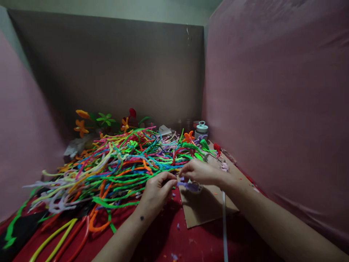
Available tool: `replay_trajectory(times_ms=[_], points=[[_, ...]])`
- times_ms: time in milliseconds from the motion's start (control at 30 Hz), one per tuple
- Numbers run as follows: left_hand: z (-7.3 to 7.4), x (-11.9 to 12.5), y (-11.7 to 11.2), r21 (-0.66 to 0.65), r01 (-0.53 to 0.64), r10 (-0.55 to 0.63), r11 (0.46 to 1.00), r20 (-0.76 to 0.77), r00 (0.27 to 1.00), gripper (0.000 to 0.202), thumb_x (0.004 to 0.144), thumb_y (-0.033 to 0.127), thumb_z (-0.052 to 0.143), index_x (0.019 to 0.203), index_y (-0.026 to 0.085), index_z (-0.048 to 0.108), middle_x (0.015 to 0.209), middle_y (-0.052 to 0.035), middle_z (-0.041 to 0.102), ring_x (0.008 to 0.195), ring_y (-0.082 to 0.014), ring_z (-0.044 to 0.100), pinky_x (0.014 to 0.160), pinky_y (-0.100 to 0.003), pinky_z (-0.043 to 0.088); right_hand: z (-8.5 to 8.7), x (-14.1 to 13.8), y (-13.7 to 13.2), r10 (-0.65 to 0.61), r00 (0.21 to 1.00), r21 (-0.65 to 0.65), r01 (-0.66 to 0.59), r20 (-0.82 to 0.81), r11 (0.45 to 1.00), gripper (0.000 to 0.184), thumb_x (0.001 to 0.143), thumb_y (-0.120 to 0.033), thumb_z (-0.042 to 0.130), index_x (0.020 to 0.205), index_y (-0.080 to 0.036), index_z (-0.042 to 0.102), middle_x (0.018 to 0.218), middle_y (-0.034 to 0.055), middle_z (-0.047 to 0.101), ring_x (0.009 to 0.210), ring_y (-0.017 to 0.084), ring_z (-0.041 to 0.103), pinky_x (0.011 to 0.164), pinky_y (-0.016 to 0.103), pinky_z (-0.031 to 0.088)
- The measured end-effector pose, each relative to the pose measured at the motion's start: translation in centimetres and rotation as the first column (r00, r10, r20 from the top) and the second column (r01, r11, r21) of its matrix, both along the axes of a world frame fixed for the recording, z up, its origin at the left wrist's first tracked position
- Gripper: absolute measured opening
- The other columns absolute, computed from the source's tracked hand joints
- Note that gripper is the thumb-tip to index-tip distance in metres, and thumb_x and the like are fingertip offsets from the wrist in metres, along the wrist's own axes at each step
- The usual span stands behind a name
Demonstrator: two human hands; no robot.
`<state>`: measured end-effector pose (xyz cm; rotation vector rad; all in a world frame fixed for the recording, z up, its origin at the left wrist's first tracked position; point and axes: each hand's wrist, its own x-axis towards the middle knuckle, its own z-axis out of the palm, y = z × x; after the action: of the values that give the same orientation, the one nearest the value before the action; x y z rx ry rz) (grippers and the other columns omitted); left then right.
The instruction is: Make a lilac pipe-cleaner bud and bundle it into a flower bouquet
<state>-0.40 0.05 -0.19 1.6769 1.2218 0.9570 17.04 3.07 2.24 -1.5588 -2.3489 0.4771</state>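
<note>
A big heap of coloured pipe cleaners [117,163] covers the red table [163,240]. My left hand [156,191] rests at the heap's near right edge with its fingers curled and pinched together. My right hand [200,171] is just beside it, fingers closed. Between and below the two hands lies a small purple pipe cleaner piece [191,186], held over a sheet of cardboard [207,207]. What exactly each fingertip grips is partly hidden.
Finished pipe cleaner flowers [81,122] stand at the back left. A small white jar [202,128] sits at the back by the right wall. Pink walls close in on both sides, a brown board behind. A thin white stick [224,225] lies near my right forearm.
</note>
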Motion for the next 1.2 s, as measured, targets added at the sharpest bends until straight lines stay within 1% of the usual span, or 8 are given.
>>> replay_trajectory(times_ms=[167, 367, 500, 700, 900, 1000, 1100, 1200], points=[[-0.2, -0.2, 0.2, -0.042, -0.047, 0.049, 0.998, 0.026, 0.998, 0.018, 0.072, 0.033, 0.054, 0.075, 0.016, 0.058, 0.041, 0.0083, 0.043, 0.033, -0.0067, 0.035, 0.035, -0.019, 0.025, 1.0, 2.2, 4.4, -0.273, 0.959, 0.162, 0.257, 0.080, 0.953, 0.026, 0.073, -0.007, 0.047, 0.084, -0.013, 0.070, 0.078, 0.0102, 0.066, 0.078, 0.020, 0.059, 0.064, 0.025, 0.039], [-0.3, -0.1, 0.1, -0.013, -0.055, 0.055, 0.998, 0.012, 0.998, 0.018, 0.071, 0.033, 0.055, 0.071, 0.016, 0.060, 0.042, 0.0074, 0.043, 0.036, -0.0070, 0.036, 0.037, -0.019, 0.027, -0.1, 1.8, 7.1, -0.364, 0.923, 0.281, 0.319, 0.124, 0.905, 0.044, 0.072, -0.013, 0.054, 0.116, -0.016, 0.056, 0.112, 0.0150, 0.057, 0.092, 0.024, 0.059, 0.071, 0.027, 0.041], [-0.8, -0.2, 0.2, 0.038, -0.039, 0.041, 0.998, -0.040, 0.998, 0.019, 0.073, 0.033, 0.054, 0.073, 0.016, 0.062, 0.046, 0.0050, 0.050, 0.039, -0.0088, 0.043, 0.041, -0.020, 0.032, -0.3, 1.9, 8.1, -0.454, 0.883, 0.313, 0.400, 0.120, 0.861, 0.029, 0.079, -0.014, 0.044, 0.099, -0.015, 0.065, 0.108, 0.0158, 0.058, 0.085, 0.023, 0.061, 0.069, 0.028, 0.041], [-1.2, -0.3, 0.4, 0.070, -0.018, 0.024, 0.997, -0.081, 0.996, 0.019, 0.075, 0.033, 0.052, 0.075, 0.018, 0.063, 0.041, 0.0058, 0.048, 0.036, -0.0097, 0.042, 0.041, -0.021, 0.033, 0.5, 2.8, 9.5, -0.501, 0.865, 0.357, 0.456, 0.039, 0.815, 0.028, 0.081, -0.018, 0.043, 0.097, -0.017, 0.066, 0.093, 0.0130, 0.067, 0.087, 0.023, 0.061, 0.069, 0.027, 0.040], [-1.0, -0.3, 0.4, 0.127, -0.028, 0.043, 0.992, -0.117, 0.992, 0.020, 0.075, 0.032, 0.051, 0.073, 0.017, 0.065, 0.051, 0.0025, 0.056, 0.042, -0.0107, 0.046, 0.044, -0.021, 0.035, -0.4, 2.1, 10.5, -0.456, 0.889, 0.302, 0.446, -0.042, 0.842, 0.022, 0.077, -0.015, 0.050, 0.088, -0.014, 0.069, 0.079, 0.0091, 0.070, 0.070, 0.018, 0.063, 0.061, 0.022, 0.041], [-1.1, -0.4, 0.5, 0.134, -0.026, 0.043, 0.991, -0.125, 0.991, 0.021, 0.075, 0.031, 0.051, 0.073, 0.017, 0.066, 0.054, 0.0012, 0.058, 0.046, -0.0117, 0.048, 0.045, -0.022, 0.036, -0.8, 1.9, 10.8, -0.419, 0.905, 0.260, 0.422, -0.070, 0.868, 0.024, 0.081, -0.018, 0.049, 0.097, -0.015, 0.066, 0.070, 0.0027, 0.069, 0.053, 0.011, 0.060, 0.055, 0.019, 0.041], [-1.3, -0.4, 0.6, 0.146, -0.017, 0.036, 0.989, -0.127, 0.991, 0.021, 0.075, 0.031, 0.051, 0.075, 0.018, 0.066, 0.057, 0.0006, 0.061, 0.049, -0.0122, 0.050, 0.048, -0.022, 0.038, -0.5, 2.1, 10.5, -0.443, 0.895, 0.278, 0.441, -0.061, 0.853, 0.028, 0.085, -0.017, 0.043, 0.107, -0.013, 0.060, 0.081, 0.0055, 0.070, 0.064, 0.013, 0.063, 0.060, 0.020, 0.043], [-1.5, -0.4, 0.5, 0.179, 0.000, 0.022, 0.984, -0.123, 0.992, 0.019, 0.076, 0.030, 0.051, 0.074, 0.018, 0.066, 0.063, -0.0005, 0.064, 0.056, -0.0134, 0.054, 0.054, -0.023, 0.041, -0.3, 2.5, 10.0, -0.476, 0.879, 0.274, 0.453, 0.021, 0.849, 0.021, 0.084, -0.015, 0.048, 0.097, -0.011, 0.063, 0.092, 0.0106, 0.067, 0.086, 0.019, 0.062, 0.072, 0.024, 0.044]])
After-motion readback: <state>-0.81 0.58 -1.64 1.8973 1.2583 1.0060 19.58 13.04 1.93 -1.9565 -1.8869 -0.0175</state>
